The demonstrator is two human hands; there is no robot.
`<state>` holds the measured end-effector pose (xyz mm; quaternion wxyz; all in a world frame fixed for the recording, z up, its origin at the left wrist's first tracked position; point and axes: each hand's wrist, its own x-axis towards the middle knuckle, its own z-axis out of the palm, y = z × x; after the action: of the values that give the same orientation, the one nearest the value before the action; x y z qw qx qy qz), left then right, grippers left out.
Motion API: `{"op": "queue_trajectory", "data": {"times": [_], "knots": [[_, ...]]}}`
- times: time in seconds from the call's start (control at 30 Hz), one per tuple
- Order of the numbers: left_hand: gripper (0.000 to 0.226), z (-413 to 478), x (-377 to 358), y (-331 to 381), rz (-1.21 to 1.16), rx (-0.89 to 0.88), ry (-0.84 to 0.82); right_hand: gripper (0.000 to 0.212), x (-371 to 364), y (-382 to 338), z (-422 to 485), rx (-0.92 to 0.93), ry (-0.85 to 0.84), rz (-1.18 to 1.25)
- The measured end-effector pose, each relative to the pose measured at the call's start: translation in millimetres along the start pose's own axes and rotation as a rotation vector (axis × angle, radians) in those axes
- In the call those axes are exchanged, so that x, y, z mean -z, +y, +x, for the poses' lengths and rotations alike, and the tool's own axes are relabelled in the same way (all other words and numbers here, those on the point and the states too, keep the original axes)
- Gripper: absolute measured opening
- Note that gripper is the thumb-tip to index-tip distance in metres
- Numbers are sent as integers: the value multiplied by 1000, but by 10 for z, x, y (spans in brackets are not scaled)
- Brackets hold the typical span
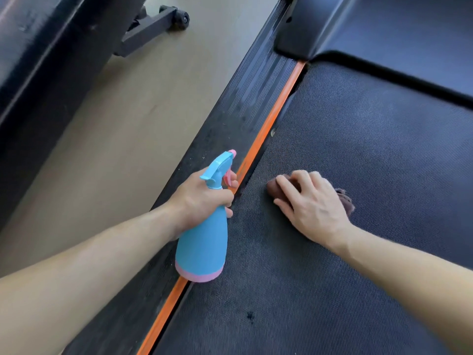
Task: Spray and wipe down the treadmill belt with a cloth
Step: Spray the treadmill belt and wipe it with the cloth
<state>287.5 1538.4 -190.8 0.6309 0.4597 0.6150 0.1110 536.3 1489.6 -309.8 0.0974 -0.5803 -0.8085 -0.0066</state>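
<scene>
A blue spray bottle [202, 249] with a pink base and pink trigger hangs over the left edge of the black textured treadmill belt [358, 162]. My left hand [202, 201] grips its neck, one finger on the trigger, nozzle pointing up the belt. To its right, my right hand [309, 201] presses a brownish cloth [345, 199] onto the belt, fingers curled over it. The cloth shows only at the fingertips and behind the hand. Dark damp patches mark the belt near the bottle.
An orange strip [271, 126] separates the belt from the black ribbed side rail [243, 103]. The black motor cover [384, 29] lies at the top right. Left of the treadmill lies beige floor [115, 129], with another machine's black frame and wheel [183, 19].
</scene>
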Motion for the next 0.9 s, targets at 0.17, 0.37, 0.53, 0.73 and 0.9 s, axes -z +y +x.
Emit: {"op": "queue_trajectory", "data": {"times": [0.17, 0.37, 0.53, 0.73, 0.9], "knots": [[54, 45, -54, 5, 5, -24, -15, 38, -61, 340, 880, -264, -3, 17], [50, 57, -64, 16, 64, 20, 7, 39, -83, -31, 743, -427, 49, 60], [42, 10, -41, 99, 62, 12, 25, 48, 63, -217, -48, -37, -126, 57], [47, -36, -30, 106, 30, 32, 41, 53, 48, -325, -188, -139, -96, 78], [43, -91, -23, 71, 28, 37, 35, 39, 17, -148, 227, -210, -34, 71]]}}
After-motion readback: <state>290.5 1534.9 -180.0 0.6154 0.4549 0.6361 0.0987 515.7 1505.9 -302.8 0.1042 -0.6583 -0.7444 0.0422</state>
